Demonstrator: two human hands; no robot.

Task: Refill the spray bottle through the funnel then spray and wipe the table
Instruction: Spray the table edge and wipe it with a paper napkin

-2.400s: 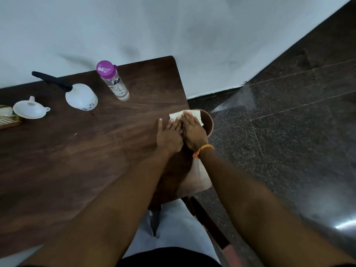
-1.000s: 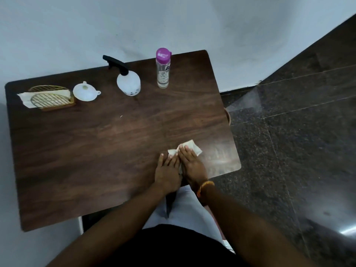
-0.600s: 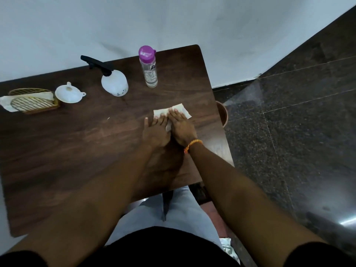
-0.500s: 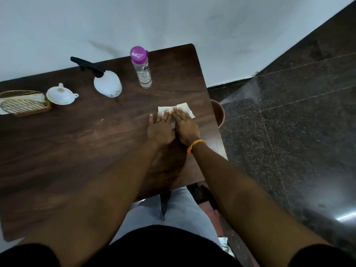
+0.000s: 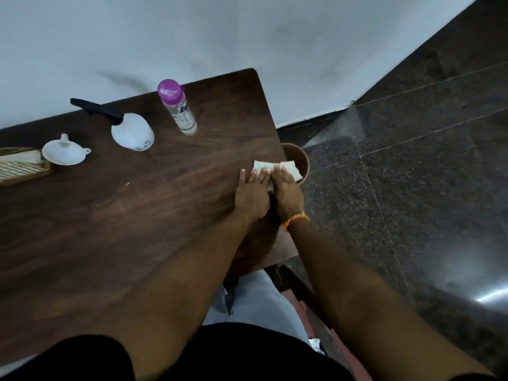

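Observation:
Both hands press flat on a white folded cloth [image 5: 290, 168] at the right edge of the dark wooden table [image 5: 110, 215]. My left hand [image 5: 251, 195] covers the cloth's left part, my right hand [image 5: 287, 195] its right part, side by side; part of the cloth overhangs the edge. The white spray bottle [image 5: 132, 133] with a black trigger head stands at the back. A clear bottle with a purple cap [image 5: 177, 107] stands to its right. A white funnel [image 5: 64, 151] lies upside down at the back left.
A brown round bin [image 5: 301, 158] stands on the dark stone floor just beyond the table's right edge, under the cloth. A woven holder with a napkin [image 5: 19, 166] sits at the far left. A white wall runs behind the table.
Both hands slid the cloth from the middle right of the table out to its right edge, above the bin. Earlier they had swept it toward the near edge and back.

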